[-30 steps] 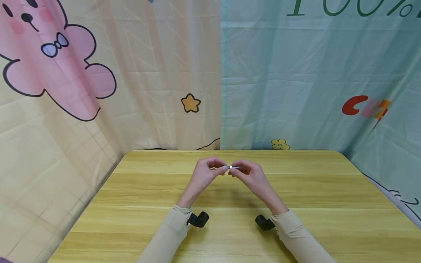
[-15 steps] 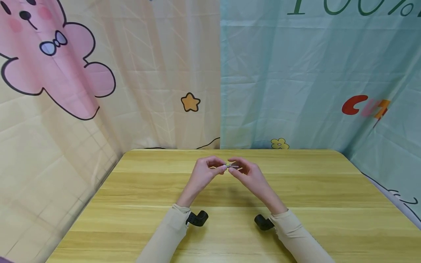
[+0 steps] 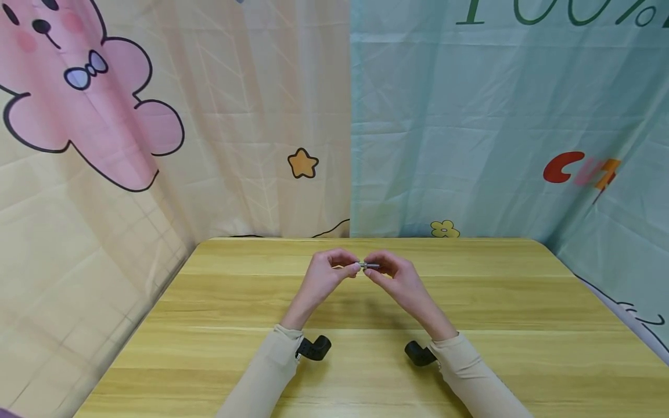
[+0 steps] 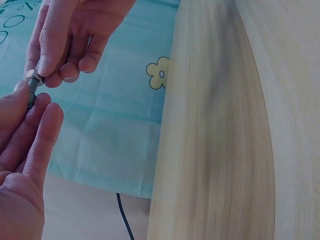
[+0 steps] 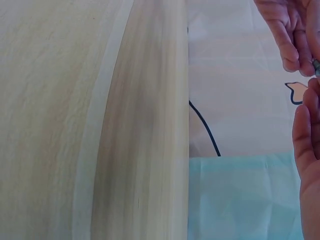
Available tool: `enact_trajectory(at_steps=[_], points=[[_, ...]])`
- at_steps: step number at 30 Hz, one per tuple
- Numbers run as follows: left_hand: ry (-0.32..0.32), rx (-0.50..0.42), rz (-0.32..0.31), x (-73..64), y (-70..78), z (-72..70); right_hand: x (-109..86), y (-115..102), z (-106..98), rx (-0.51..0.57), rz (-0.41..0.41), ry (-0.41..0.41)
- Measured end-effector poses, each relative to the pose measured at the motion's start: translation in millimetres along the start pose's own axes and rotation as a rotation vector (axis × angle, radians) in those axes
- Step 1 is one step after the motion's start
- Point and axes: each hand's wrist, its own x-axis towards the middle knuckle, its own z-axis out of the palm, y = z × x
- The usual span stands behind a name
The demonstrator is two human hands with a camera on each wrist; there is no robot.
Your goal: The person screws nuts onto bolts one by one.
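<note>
A small metal bolt (image 4: 32,91) is held in the air between both hands, above the far part of the table. My left hand (image 3: 326,280) pinches its head end between thumb and fingers. A nut (image 4: 35,78) sits around the threaded shank, and my right hand (image 3: 401,280) pinches it with thumb and forefinger. In the head view the bolt lies roughly level, its free end pointing right past the right fingertips. Only a bit of the bolt (image 5: 317,67) shows at the right wrist view's edge. Fingers partly cover the head and nut.
A wooden table (image 3: 261,371) lies under both hands. Printed curtains (image 3: 251,116) hang behind it and at the sides. Black wrist devices (image 3: 315,348) are worn at both cuffs. A dark cord (image 4: 124,215) shows beyond the table edge.
Half a second ago my right forefinger was lifted away from the bolt; now it is back down near the thumb at the nut. My left hand stays almost still.
</note>
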Motion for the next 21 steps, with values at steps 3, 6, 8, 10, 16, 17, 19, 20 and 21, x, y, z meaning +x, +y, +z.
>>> enact_trajectory(at_steps=[3, 6, 8, 10, 16, 17, 19, 20, 21], points=[[0.002, 0.002, -0.003, -0.3, -0.1, 0.1, 1.8, 13.4, 0.7, 0.0, 0.022, 0.002], [0.001, -0.001, -0.006, -0.5, 0.3, 0.2, 2.4, 23.8, 0.9, -0.002, 0.046, 0.006], [-0.002, -0.006, -0.007, -0.4, 0.5, 0.3, 2.0, 25.4, 0.3, -0.009, 0.057, 0.009], [-0.003, -0.007, -0.007, -0.4, 0.8, 0.6, 1.7, 25.4, 0.2, -0.02, 0.069, 0.014], [-0.006, -0.001, -0.013, -0.3, 0.2, 1.4, 1.0, 24.7, 1.0, -0.061, 0.1, 0.039], [-0.007, 0.0, -0.013, -0.3, -0.1, 1.5, 0.9, 24.7, 1.1, -0.064, 0.101, 0.043], [-0.003, 0.007, -0.012, -0.3, -0.4, 1.7, 0.6, 24.7, 1.0, -0.063, 0.089, 0.048], [-0.001, 0.01, -0.012, -0.2, -0.6, 1.7, 0.5, 24.5, 0.7, -0.061, 0.076, 0.046], [0.002, 0.012, -0.013, -0.3, -0.7, 1.7, 0.6, 24.0, 0.6, -0.055, 0.062, 0.044]])
